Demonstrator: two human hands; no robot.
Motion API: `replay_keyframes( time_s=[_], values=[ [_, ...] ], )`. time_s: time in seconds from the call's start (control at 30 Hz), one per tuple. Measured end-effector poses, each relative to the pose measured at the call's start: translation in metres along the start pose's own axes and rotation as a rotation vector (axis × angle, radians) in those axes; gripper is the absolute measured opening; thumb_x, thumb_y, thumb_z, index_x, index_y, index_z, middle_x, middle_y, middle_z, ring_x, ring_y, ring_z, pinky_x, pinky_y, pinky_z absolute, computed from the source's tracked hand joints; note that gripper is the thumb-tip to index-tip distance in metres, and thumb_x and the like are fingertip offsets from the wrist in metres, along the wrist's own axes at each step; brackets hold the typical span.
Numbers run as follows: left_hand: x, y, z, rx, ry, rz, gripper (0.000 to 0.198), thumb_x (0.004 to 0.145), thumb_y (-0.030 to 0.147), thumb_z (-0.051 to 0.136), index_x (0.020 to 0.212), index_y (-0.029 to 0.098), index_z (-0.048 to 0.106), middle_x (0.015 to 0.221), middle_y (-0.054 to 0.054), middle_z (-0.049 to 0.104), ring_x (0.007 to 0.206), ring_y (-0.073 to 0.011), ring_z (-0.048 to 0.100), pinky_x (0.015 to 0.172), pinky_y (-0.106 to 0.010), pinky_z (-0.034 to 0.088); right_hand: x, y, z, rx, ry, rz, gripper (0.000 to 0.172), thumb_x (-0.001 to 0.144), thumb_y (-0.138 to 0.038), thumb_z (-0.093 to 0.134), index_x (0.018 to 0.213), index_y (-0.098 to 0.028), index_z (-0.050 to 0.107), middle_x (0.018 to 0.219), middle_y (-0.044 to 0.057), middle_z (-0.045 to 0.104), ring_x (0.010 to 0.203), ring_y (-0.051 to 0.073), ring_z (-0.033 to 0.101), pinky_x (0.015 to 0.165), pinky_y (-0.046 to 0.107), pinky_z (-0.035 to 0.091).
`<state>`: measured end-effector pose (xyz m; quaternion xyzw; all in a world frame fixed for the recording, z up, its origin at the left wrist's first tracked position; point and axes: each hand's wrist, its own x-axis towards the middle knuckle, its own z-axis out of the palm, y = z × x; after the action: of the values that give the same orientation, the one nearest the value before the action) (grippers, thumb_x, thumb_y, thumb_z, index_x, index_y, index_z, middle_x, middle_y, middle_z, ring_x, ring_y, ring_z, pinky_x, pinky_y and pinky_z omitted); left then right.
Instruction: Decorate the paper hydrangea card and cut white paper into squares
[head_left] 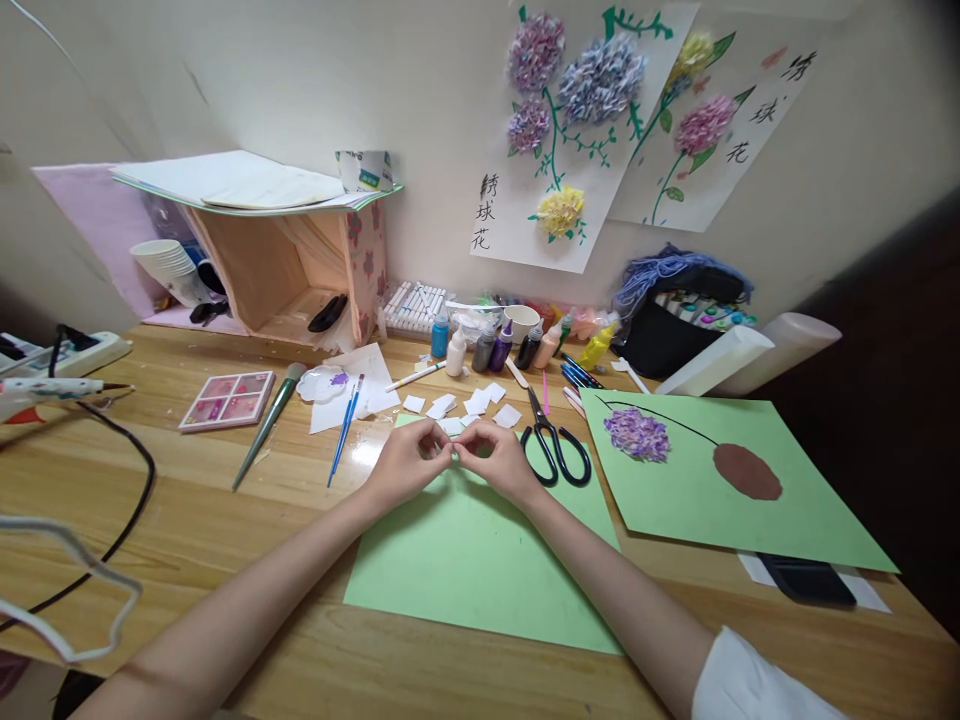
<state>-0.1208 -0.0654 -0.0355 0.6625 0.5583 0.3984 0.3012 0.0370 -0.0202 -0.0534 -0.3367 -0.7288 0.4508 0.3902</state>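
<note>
My left hand (411, 460) and my right hand (496, 458) meet fingertip to fingertip above a green sheet of paper (480, 560). Both are pinched closed; whatever lies between the fingertips is too small to make out. Just beyond them several small white paper squares (477, 401) are scattered. Black-handled scissors (553, 452) lie right beside my right hand, blades pointing away. Farther right, a second green sheet (675, 525) carries a purple crumpled-paper flower (637, 435), a dark curved stem and a brown oval (748, 471).
Paint bottles (501, 345) stand along the back, by a box of markers (414, 303). At left are two thin brushes (346, 430), a large brush (268, 425), a pink palette (227, 401) and a glue gun (56, 390) with a black cord. Flower pictures (581, 150) hang on the wall.
</note>
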Motion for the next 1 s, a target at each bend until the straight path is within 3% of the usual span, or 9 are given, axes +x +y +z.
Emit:
replay_keyframes(
  time_s=[0.57, 1.0],
  values=[
    [0.0000, 0.0006, 0.0010, 0.004, -0.036, -0.011, 0.008, 0.073, 0.022, 0.055, 0.066, 0.017, 0.054, 0.063, 0.001, 0.057, 0.059, -0.0121, 0.051, 0.055, -0.023, 0.041, -0.0007, -0.0014, 0.0002, -0.060, -0.008, -0.018, 0.011, 0.073, -0.022, 0.062, 0.063, -0.017, 0.060, 0.064, 0.001, 0.059, 0.061, 0.013, 0.052, 0.058, 0.025, 0.043],
    [0.0025, -0.0004, -0.0014, -0.035, 0.007, -0.031, 0.009, 0.075, 0.025, 0.055, 0.071, 0.017, 0.057, 0.069, -0.001, 0.059, 0.064, -0.0131, 0.053, 0.061, -0.025, 0.043, 0.0014, 0.0023, 0.0014, 0.025, 0.016, 0.052, 0.016, 0.074, -0.031, 0.064, 0.075, -0.016, 0.069, 0.074, 0.006, 0.068, 0.066, 0.016, 0.060, 0.061, 0.028, 0.048]
  ],
)
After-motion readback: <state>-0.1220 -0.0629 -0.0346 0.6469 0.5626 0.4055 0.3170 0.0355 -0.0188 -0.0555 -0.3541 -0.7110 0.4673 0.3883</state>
